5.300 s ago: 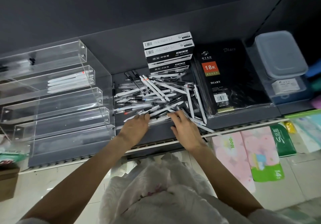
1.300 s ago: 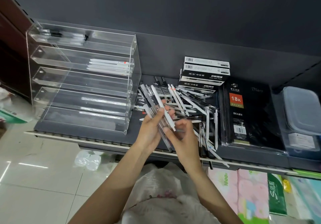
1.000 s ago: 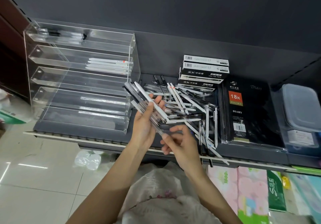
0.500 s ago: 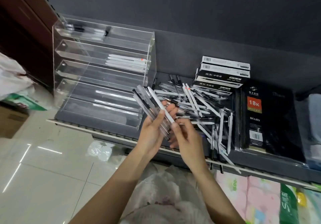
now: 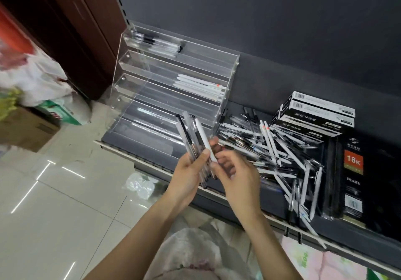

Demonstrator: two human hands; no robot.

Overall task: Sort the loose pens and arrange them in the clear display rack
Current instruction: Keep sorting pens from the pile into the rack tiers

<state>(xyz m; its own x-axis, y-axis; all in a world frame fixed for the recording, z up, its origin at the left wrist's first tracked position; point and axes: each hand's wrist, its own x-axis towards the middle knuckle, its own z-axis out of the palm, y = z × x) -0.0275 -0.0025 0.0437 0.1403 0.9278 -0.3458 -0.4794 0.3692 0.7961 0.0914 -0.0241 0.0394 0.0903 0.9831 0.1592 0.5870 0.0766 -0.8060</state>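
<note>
Nearest the viewer, two bare forearms rise from the lower edge over a crumpled white plastic bag (image 5: 191,256) on the pale tiled floor (image 5: 54,214). Left hand (image 5: 188,175): fingers and thumb wrapped round a fanned bundle of clear and black-tipped pens (image 5: 191,140), among them one white pen (image 5: 205,141), all pointing up and away toward the rack. Right hand (image 5: 236,177): fingers curled, thumb and fingertips meeting at the lower end of the bundle beside the left thumb; blur hides whether they pinch a single pen. Both hands are held above the front lip of the dark grey shelf (image 5: 249,195). Just behind and to the right of the hands, a loose heap of white and clear pens (image 5: 277,153) lies scattered across the shelf, some overhanging its front edge. Right of the heap stands a black shrink-wrapped diary pack with an orange "18K" label (image 5: 355,177). Behind the heap, three black-and-white pen boxes (image 5: 314,117) are stacked. Left of the heap sits the clear acrylic stepped display rack (image 5: 173,97): its top tier holds a row of clear black-capped pens (image 5: 156,44), a middle tier a few white pens (image 5: 199,85) lying lengthwise. Farther left, on the floor, a brown cardboard box (image 5: 26,130) and a white plastic sack (image 5: 36,77) lie against a dark wooden panel (image 5: 71,30).
</note>
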